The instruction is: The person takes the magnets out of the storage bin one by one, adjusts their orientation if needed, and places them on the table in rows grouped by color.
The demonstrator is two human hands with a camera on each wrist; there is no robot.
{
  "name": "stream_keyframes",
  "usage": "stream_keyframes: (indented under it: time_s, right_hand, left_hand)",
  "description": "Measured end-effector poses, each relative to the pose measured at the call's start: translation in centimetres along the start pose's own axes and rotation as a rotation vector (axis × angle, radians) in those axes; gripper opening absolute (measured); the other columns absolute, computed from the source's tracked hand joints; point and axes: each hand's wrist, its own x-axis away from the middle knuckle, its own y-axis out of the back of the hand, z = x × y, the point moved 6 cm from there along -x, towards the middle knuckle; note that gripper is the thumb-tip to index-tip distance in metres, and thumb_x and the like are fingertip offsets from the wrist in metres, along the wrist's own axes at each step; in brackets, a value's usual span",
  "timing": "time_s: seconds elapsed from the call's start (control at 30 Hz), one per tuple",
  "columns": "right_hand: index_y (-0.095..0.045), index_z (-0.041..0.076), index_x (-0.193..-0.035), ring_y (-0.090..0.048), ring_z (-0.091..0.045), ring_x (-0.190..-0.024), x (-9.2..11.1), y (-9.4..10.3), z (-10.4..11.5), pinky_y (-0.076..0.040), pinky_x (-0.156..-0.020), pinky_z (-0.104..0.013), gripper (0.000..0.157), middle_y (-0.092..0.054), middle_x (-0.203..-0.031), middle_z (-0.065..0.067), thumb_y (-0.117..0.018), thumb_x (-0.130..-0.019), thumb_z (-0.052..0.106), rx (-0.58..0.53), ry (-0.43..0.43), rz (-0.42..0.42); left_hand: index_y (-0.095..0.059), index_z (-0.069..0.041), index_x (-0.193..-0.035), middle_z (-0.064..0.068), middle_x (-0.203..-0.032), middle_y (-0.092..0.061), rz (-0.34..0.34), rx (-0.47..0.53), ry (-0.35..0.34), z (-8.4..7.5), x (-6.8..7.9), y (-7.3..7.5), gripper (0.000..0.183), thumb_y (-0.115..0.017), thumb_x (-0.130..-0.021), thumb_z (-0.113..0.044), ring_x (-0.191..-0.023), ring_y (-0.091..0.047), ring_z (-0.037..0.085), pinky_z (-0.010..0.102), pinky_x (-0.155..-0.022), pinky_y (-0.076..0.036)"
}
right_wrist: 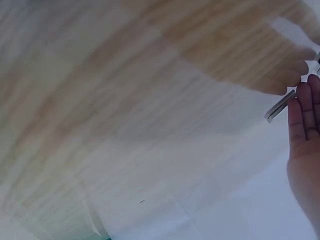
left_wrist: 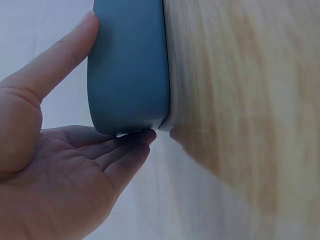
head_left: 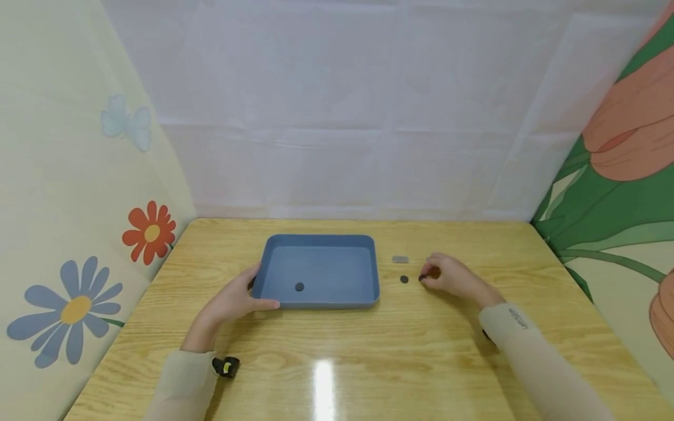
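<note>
At the left end of a shallow blue tray (head_left: 326,306), my left hand (head_left: 239,297) holds the near corner. Its thumb lies at the front rim and its fingers against the side, as the left wrist view shows the hand (left_wrist: 65,165) on the tray wall (left_wrist: 129,70). My right hand (head_left: 450,276) pinches a small black disc (head_left: 423,278) between thumb and fingertips, right of the tray. Close by lie a second black disc (head_left: 404,279) and a small grey rectangular piece (head_left: 400,259). Another black disc (head_left: 299,286) lies inside the tray.
The wooden table (head_left: 389,356) reaches back to a white cloth wall (head_left: 337,117). Flower-patterned panels stand on both sides. A black device (head_left: 226,366) is strapped to the left wrist.
</note>
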Motion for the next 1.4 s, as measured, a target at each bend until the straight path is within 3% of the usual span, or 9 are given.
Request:
stream_keyframes:
  time_s: [0.37,0.63,0.93,1.13,1.4]
  right_hand:
    - [-0.073,0.008,-0.101,-0.062,-0.015,-0.092,0.0,0.0,0.3,-0.057,-0.087,-0.038,0.012,-0.067,-0.100,-0.005,-0.077,-0.091,0.014,0.002,-0.027,0.026]
    - [-0.072,0.009,-0.108,-0.067,-0.026,-0.107,-0.6,0.7,0.4,-0.058,-0.097,-0.045,0.017,-0.068,-0.110,-0.007,-0.076,-0.094,0.018,-0.047,-0.083,0.032]
    - [-0.071,0.008,-0.115,-0.065,-0.027,-0.108,-2.1,1.3,2.6,-0.057,-0.095,-0.048,0.024,-0.068,-0.114,-0.009,-0.073,-0.097,0.023,0.016,-0.054,0.031]
    - [-0.072,0.008,-0.111,-0.064,-0.026,-0.105,-3.5,1.0,4.5,-0.057,-0.094,-0.047,0.022,-0.068,-0.111,-0.009,-0.075,-0.095,0.022,-0.004,0.000,0.011]
    - [-0.070,0.006,-0.121,-0.063,-0.031,-0.116,-5.5,0.4,7.2,-0.054,-0.102,-0.050,0.030,-0.068,-0.121,-0.011,-0.072,-0.097,0.023,-0.028,0.034,0.031]
  left_hand:
    - [-0.004,0.006,-0.163,0.032,-0.170,-0.009,-0.002,-0.001,0.010,0.1,0.0,0.0,0.121,-0.085,-0.085,-0.039,-0.155,-0.017,0.053,0.063,-0.124,-0.028]
    - [-0.004,0.007,-0.163,0.033,-0.170,-0.009,-0.004,-0.012,0.014,0.1,0.1,0.0,0.121,-0.085,-0.085,-0.039,-0.155,-0.017,0.053,0.063,-0.124,-0.028]
    - [-0.004,0.007,-0.162,0.033,-0.169,-0.010,-0.009,-0.020,-0.004,0.0,0.1,0.1,0.120,-0.085,-0.086,-0.039,-0.155,-0.018,0.053,0.063,-0.124,-0.028]
    - [-0.005,0.007,-0.162,0.032,-0.170,-0.010,-0.014,-0.011,-0.012,0.0,0.2,0.1,0.119,-0.085,-0.086,-0.037,-0.156,-0.018,0.052,0.063,-0.125,-0.028]
    - [-0.005,0.007,-0.162,0.032,-0.170,-0.011,-0.016,-0.001,-0.010,0.1,0.0,0.1,0.119,-0.085,-0.086,-0.035,-0.156,-0.018,0.051,0.062,-0.125,-0.027]
